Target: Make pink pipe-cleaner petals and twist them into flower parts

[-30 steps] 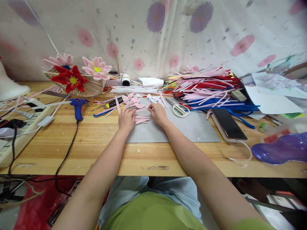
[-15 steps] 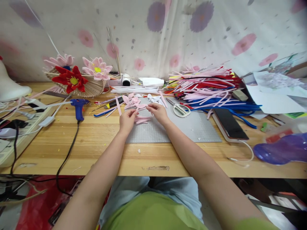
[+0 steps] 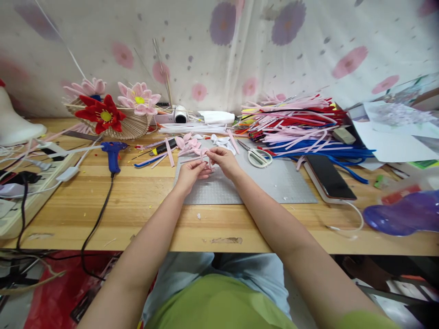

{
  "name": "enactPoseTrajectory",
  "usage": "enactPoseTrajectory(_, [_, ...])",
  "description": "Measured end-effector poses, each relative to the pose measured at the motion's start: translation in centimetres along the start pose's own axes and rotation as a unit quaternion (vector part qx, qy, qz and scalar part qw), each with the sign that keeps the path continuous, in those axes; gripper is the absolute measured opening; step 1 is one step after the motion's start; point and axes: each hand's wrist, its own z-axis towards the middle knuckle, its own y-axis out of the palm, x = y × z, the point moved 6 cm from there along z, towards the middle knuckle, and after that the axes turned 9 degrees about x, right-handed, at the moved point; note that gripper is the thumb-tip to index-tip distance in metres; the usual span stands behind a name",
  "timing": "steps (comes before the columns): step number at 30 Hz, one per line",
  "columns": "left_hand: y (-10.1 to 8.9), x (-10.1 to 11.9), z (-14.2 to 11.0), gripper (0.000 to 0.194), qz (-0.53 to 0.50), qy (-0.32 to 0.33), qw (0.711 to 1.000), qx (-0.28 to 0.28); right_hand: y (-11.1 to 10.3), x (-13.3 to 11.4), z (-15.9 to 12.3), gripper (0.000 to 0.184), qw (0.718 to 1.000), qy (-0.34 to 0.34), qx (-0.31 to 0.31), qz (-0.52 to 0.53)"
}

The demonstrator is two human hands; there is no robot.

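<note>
My left hand (image 3: 190, 176) and my right hand (image 3: 223, 161) meet over the grey cutting mat (image 3: 267, 185), fingers pinched together on small pink pipe-cleaner petal pieces (image 3: 205, 154) held between them. More loose pink petals (image 3: 187, 141) lie just beyond the hands at the mat's far edge. Both forearms reach in from the near table edge.
Scissors (image 3: 256, 156) lie right of my hands. A heap of pink, red and blue pipe cleaners (image 3: 295, 125) fills the back right, a phone (image 3: 328, 176) beside it. A blue glue gun (image 3: 112, 153) and a basket with finished flowers (image 3: 109, 112) sit left. A purple object (image 3: 404, 212) is at far right.
My hands lifted pink petal pieces off the mat and drew closer together, towards me; the pile that lay between them on the mat is now in my fingers.
</note>
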Motion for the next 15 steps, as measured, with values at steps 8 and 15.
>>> enactPoseTrajectory(8, [0.09, -0.3, 0.06, 0.018, 0.005, 0.002, 1.0, -0.008, 0.26, 0.16, -0.08, 0.028, 1.0, -0.018, -0.006, -0.017])
enactPoseTrajectory(15, [0.01, -0.46, 0.13, 0.019, 0.018, 0.003, 1.0, -0.012, 0.62, 0.22, -0.23, 0.027, 0.999, -0.03, -0.018, -0.029])
